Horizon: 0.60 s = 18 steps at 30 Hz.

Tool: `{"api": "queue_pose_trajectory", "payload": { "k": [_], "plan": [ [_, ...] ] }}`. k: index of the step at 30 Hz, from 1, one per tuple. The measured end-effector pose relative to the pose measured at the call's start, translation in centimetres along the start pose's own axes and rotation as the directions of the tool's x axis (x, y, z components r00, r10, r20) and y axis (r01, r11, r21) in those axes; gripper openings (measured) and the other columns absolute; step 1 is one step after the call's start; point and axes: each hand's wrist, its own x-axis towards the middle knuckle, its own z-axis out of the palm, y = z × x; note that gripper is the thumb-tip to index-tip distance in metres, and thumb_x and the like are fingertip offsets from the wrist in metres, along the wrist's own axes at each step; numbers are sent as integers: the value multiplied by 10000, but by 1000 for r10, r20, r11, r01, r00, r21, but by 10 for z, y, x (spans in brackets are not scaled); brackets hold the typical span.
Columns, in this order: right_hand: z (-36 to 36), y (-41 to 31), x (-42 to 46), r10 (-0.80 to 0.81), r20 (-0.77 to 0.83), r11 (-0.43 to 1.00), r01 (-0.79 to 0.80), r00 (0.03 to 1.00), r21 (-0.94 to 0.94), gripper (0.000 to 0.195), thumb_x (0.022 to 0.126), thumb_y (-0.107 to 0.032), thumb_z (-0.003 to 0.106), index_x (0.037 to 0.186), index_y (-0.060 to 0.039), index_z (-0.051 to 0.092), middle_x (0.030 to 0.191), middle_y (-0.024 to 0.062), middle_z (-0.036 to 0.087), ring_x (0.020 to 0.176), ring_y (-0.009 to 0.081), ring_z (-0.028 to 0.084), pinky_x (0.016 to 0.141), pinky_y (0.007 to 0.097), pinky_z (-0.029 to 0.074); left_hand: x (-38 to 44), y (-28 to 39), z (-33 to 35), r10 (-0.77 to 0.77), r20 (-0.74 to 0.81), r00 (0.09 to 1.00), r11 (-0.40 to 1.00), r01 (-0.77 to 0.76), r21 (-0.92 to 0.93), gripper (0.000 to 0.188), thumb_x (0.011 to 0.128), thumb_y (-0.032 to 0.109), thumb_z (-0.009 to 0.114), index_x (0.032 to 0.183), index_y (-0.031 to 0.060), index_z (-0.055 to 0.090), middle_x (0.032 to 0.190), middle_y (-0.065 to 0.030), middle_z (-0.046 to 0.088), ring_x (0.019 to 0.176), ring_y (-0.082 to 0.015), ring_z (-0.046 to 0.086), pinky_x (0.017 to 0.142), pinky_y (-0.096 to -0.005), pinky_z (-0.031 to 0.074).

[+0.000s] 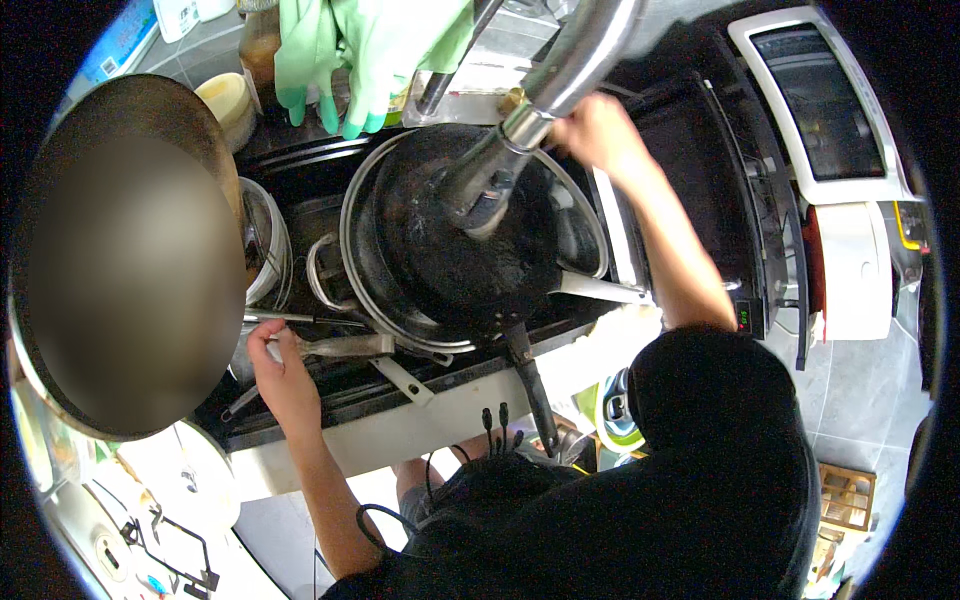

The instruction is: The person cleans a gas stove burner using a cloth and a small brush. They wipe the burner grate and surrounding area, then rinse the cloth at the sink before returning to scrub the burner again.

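My left hand point(289, 382) is beside the flat metal handle of a utensil point(349, 346), its fingers bent; whether it grips the handle is unclear. My right hand point(604, 139), blurred, is behind the steel faucet point(521, 124), partly hidden by it; its grip cannot be made out. Below the spout lies a black pan point(427, 262) with a black handle point(534, 401), inside the rim of a large steel pot point(346, 225). A pale handle point(600, 288) sticks out to the right. A large dark wok point(135, 101) fills the left, its middle blurred out.
Mint-green rubber gloves point(375, 56) hang above the black sink. Beside the wok stands a round container point(274, 247). Another metal handle point(401, 380) lies near the pale counter edge point(360, 442). A white-framed appliance point(821, 105) and a white box point(855, 270) are at the right.
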Motion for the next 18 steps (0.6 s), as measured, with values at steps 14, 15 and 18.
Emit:
{"api": "queue_pose_trajectory", "payload": {
  "k": [14, 15, 18],
  "plan": [
    [215, 13, -50, 449, 118, 871, -463, 886, 164, 641, 727, -458, 726, 1248, -141, 531, 1194, 218, 534, 1037, 383, 571, 873, 398, 479, 4, 27, -8, -229, 153, 961, 914, 266, -305, 201, 959, 253, 508, 943, 62, 568, 692, 32, 490, 574, -59, 410, 517, -214, 334],
    [218, 15, -53, 457, 126, 848, -474, 880, 237, 589, 727, -441, 733, 1195, -118, 581, 1112, 200, 601, 987, 362, 604, 847, 384, 489, 2, 33, -13, -295, 199, 934, 863, 350, -365, 199, 956, 270, 519, 947, 76, 561, 679, 38, 483, 560, -56, 413, 501, -213, 330],
    [197, -6, -58, 460, 478, -29, -525, 748, 850, 493, 775, -475, 705, 1107, -117, 629, 849, 56, 646, 718, 211, 599, 651, 408, 544, -2, 40, -39, -415, 315, 854, 602, 517, -609, 278, 959, 364, 501, 833, 116, 507, 623, 52, 382, 528, -75, 374, 506, -230, 350]
  ]
}}
